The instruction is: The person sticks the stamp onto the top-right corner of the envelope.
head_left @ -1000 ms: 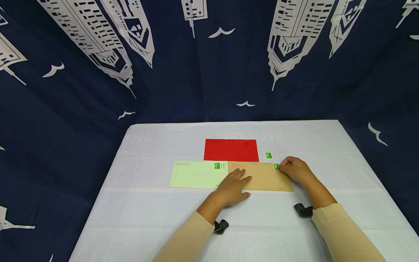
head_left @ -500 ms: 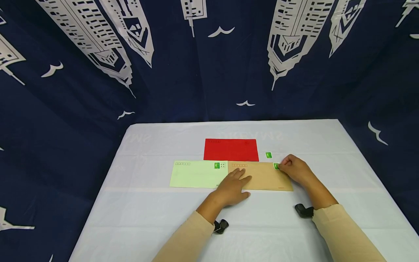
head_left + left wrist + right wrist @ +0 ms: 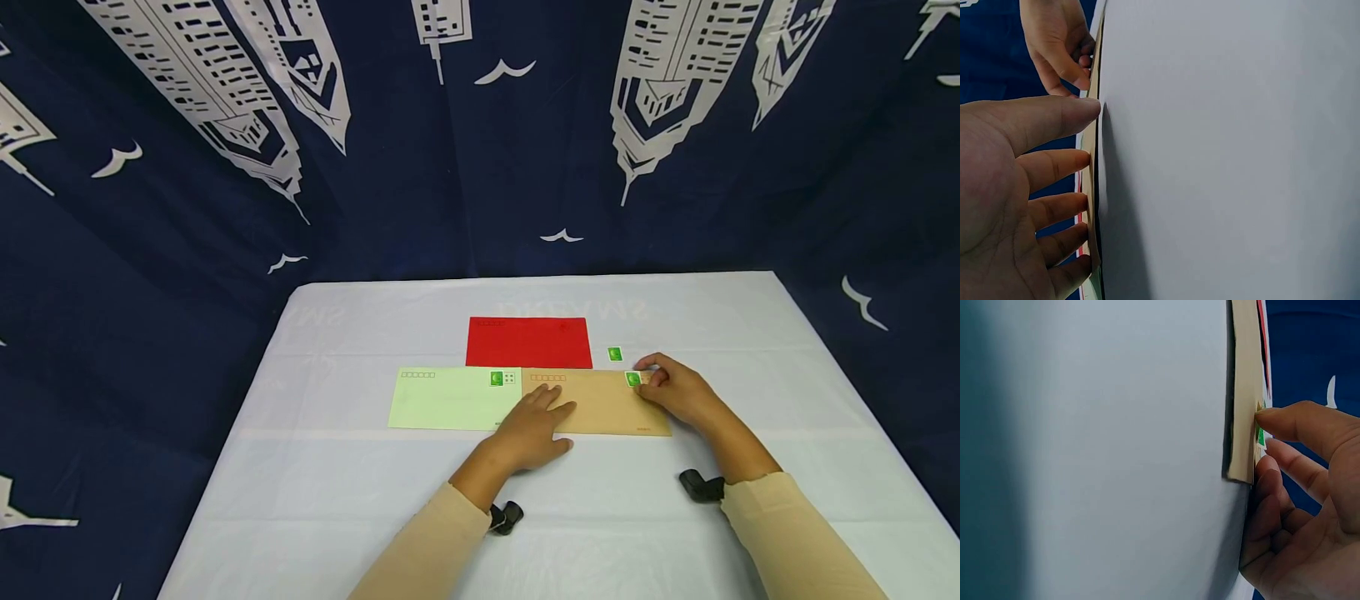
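And there's the left hand (image 3: 529, 435) lying spread wide across the left part of the tan envelope (image 3: 607, 408) on the bench (image 3: 600, 533), while the right hand (image 3: 675, 390), thumb and forefinger parted, touches the green stamp (image 3: 633, 379) at the envelope's far right corner.

My tan envelope (image 3: 609, 410): smooth matt paper. Far red envelope (image 3: 528, 342): same. Tablecloth (image 3: 337, 500): creased matt fabric. My right sleeve (image 3: 795, 533): matt cloth.
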`<action>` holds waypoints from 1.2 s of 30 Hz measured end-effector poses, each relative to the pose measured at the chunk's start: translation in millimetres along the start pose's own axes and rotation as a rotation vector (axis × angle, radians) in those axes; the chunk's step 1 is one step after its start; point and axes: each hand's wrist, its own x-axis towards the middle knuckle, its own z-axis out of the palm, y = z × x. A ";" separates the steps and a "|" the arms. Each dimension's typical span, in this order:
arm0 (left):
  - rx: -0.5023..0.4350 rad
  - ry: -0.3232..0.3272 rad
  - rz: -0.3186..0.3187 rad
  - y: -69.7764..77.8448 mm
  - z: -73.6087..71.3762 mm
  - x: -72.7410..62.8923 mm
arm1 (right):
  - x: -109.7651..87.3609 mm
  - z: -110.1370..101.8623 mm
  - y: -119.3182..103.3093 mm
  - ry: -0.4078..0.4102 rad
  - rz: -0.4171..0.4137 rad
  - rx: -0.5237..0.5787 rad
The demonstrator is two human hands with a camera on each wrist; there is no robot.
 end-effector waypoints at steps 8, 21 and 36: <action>-0.001 0.002 -0.004 -0.2 0.1 0.6 | 1.4 0.5 -0.1 0.005 -0.004 -0.009; 0.000 -0.003 -0.004 2.2 -3.0 -0.3 | 1.0 0.6 0.0 -0.001 0.009 0.003; -0.002 0.000 -0.002 1.1 -0.7 0.1 | -2.3 -0.3 2.5 0.008 0.031 0.046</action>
